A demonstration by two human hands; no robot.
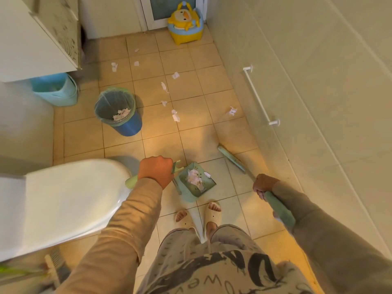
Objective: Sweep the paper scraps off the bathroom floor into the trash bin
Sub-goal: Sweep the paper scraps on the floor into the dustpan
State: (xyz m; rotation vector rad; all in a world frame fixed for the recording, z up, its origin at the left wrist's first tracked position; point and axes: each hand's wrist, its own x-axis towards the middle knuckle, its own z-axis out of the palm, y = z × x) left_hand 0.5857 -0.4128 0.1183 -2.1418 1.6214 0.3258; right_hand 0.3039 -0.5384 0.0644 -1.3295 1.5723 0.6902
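My left hand (156, 171) grips the green handle of a long-handled dustpan (196, 183), which rests on the floor in front of my feet with white paper scraps inside. My right hand (264, 185) holds the green broom handle; the broom head (230, 157) touches the tiles to the right of the dustpan. Several crumpled paper scraps (175, 115) lie scattered on the beige tiles ahead, one (232, 111) close to the right wall. A blue trash bin (118, 112) with a green liner stands ahead on the left, with paper in its bottom.
A white toilet (63, 200) is at my left. A light-blue bucket (56, 89) sits under a white cabinet (38, 39). A yellow child's potty (185, 24) stands by the far door. The right wall carries a towel rail (257, 95). A brush (51, 270) lies at bottom left.
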